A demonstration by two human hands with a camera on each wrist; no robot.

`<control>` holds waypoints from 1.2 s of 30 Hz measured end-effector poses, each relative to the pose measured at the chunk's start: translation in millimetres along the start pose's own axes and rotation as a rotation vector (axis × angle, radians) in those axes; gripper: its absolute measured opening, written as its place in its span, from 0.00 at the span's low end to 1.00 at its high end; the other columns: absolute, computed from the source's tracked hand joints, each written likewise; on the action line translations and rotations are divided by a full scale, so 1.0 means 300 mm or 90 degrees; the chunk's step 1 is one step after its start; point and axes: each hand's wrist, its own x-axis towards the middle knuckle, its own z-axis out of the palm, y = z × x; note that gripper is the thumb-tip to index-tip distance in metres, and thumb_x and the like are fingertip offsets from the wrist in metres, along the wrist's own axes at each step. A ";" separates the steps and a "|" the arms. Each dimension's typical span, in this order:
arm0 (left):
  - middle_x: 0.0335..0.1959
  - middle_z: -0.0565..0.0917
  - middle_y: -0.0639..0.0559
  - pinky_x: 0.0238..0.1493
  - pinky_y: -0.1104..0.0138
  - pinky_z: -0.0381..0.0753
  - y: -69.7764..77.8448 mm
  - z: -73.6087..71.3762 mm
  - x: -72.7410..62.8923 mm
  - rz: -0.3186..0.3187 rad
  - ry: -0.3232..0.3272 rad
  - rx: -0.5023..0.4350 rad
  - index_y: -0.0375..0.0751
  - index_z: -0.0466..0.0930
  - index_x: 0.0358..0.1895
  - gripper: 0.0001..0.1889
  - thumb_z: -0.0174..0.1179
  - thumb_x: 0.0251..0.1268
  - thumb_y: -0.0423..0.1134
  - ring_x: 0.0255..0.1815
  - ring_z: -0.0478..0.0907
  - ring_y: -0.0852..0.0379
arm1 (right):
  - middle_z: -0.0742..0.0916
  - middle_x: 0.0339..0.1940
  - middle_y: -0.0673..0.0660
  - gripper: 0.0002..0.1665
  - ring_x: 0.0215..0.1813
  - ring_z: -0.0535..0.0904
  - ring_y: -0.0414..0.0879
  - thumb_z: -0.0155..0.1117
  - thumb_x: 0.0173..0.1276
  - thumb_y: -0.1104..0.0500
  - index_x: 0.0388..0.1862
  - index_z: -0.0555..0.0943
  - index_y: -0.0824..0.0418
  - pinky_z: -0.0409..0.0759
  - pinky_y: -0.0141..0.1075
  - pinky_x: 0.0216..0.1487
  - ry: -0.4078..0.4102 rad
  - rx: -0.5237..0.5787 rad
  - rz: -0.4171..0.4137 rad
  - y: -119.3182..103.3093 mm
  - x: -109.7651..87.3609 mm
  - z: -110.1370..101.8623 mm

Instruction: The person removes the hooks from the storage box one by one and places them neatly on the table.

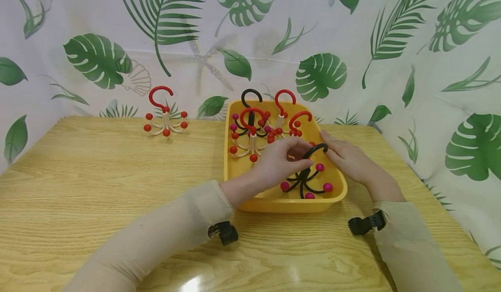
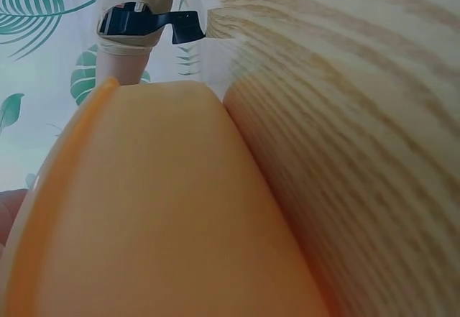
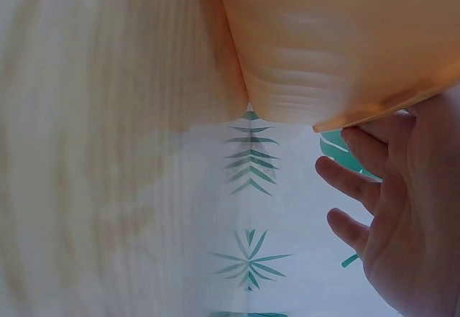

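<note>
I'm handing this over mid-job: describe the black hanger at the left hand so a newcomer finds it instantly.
On the wooden table sits a yellow tray. At its near end, by the left hand, is a black hanger tipped with magenta balls. The only other black hanger is at the far end; the rest have red hooks.

We see a plain yellow tray [image 1: 287,206], which looks orange in both wrist views. The front hanger [image 1: 305,175] is black with magenta balls [image 1: 328,188]; outside the tray, another hanger [image 1: 165,120] pairs red and cream. We have a tan, wood-grained table [image 1: 117,161] and a white backdrop [image 1: 270,78] printed with green leaves [image 1: 322,76]. Both sleeves [image 1: 164,231] are beige, the wrist devices [image 1: 227,233] black.
</note>
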 end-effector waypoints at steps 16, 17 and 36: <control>0.33 0.84 0.56 0.36 0.74 0.78 -0.014 0.003 0.018 0.018 0.029 0.045 0.39 0.83 0.43 0.07 0.64 0.62 0.34 0.35 0.79 0.64 | 0.57 0.75 0.62 0.34 0.73 0.52 0.66 0.36 0.79 0.45 0.76 0.50 0.60 0.49 0.61 0.69 0.002 0.010 0.004 -0.001 -0.002 0.000; 0.33 0.84 0.56 0.36 0.74 0.78 -0.014 0.002 0.018 0.018 0.032 0.045 0.39 0.83 0.42 0.07 0.64 0.62 0.34 0.35 0.79 0.64 | 0.57 0.75 0.62 0.34 0.73 0.52 0.66 0.36 0.79 0.46 0.76 0.50 0.60 0.49 0.61 0.69 0.002 0.011 0.004 -0.001 -0.003 -0.001; 0.30 0.84 0.58 0.37 0.72 0.79 0.042 -0.035 0.003 0.053 0.071 0.012 0.37 0.84 0.42 0.09 0.65 0.60 0.36 0.34 0.79 0.64 | 0.62 0.73 0.66 0.32 0.71 0.57 0.67 0.40 0.79 0.48 0.74 0.57 0.65 0.54 0.61 0.67 0.014 0.012 0.005 0.003 0.008 0.009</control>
